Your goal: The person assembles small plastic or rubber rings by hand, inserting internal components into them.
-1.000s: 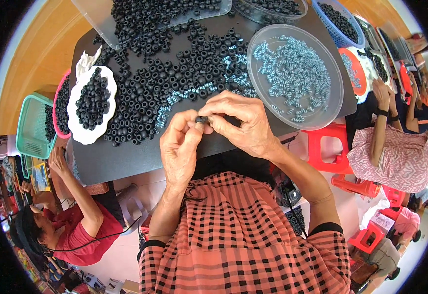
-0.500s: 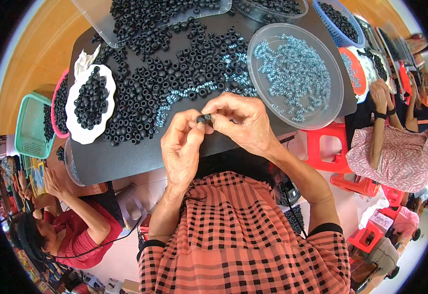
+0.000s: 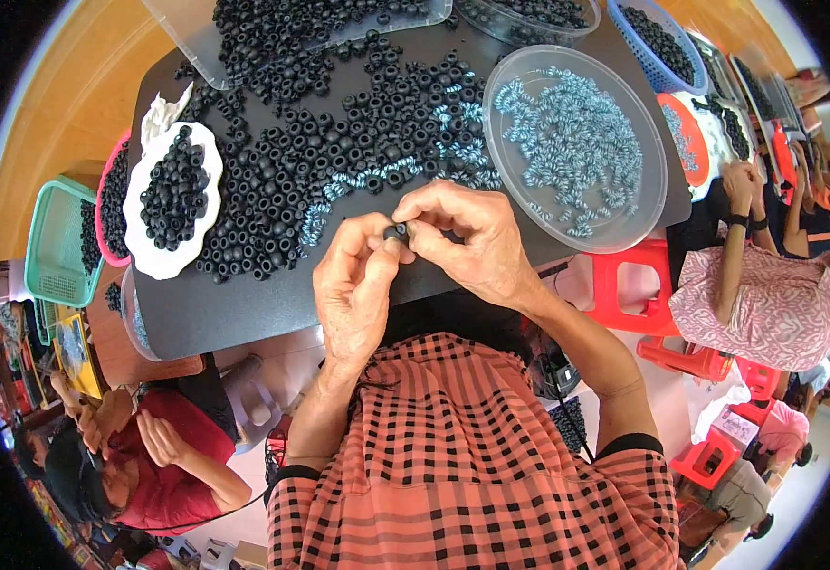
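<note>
Above the near edge of the dark table, my left hand (image 3: 356, 285) pinches a small round black ring piece (image 3: 393, 233) between thumb and fingertips. My right hand (image 3: 467, 237) meets it from the other side, thumb and forefinger closed at the piece; whatever they grip is too small to make out. Just beyond my hands lies a broad spread of loose black ring pieces (image 3: 310, 142). A wavy row of small blue-and-white coils (image 3: 367, 178) runs along its near side. More coils (image 3: 576, 142) fill a round clear shallow tray (image 3: 648, 214) to the right.
A white scalloped plate (image 3: 160, 266) of black pieces stands at left, beside a pink-rimmed basket (image 3: 103, 233) and a green basket (image 3: 39, 275). A clear bin (image 3: 182, 43) and a blue basket (image 3: 624, 43) sit behind. Other people and red stools (image 3: 624, 294) flank the table.
My hands stay nearly in place, fingertips drawn slightly tighter round the black piece. At left, the co-worker in red has lowered their raised hand and leaned.
</note>
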Motion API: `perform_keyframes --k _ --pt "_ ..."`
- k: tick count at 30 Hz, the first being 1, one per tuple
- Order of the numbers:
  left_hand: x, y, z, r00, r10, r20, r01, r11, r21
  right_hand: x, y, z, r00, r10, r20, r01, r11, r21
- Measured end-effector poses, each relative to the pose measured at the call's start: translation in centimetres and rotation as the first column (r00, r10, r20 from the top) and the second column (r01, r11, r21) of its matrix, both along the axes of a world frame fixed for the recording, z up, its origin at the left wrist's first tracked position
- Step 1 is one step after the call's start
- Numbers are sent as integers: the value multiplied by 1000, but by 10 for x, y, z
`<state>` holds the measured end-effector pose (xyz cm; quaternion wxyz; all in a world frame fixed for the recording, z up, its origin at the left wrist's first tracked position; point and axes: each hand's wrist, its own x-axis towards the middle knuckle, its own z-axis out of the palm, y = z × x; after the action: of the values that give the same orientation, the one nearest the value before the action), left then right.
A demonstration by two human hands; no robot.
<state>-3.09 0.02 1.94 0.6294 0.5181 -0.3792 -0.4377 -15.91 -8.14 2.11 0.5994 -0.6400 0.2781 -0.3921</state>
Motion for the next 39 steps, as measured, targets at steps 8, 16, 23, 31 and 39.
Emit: perform_keyframes --k 8,16,23,31,39 --pt "0 -1 -2 1000 5 9 -5 999 -37 -2 -2 -2 1000 0 -16 -2 991 -137" --pt "3 -1 -2 999 -13 30 14 999 -35 -1 -3 -6 994 42 101 -39 999 -35" --pt "6 -1 -2 998 -55 -38 53 997 -60 0 -2 -6 993 41 110 -36 998 -50" --pt "4 -3 -1 999 -33 -16 32 998 -59 3 -1 -5 995 6 95 3 995 -96" --pt "4 -1 -5 1000 -8 -29 8 1000 17 3 0 0 998 -61 -9 53 927 -372"
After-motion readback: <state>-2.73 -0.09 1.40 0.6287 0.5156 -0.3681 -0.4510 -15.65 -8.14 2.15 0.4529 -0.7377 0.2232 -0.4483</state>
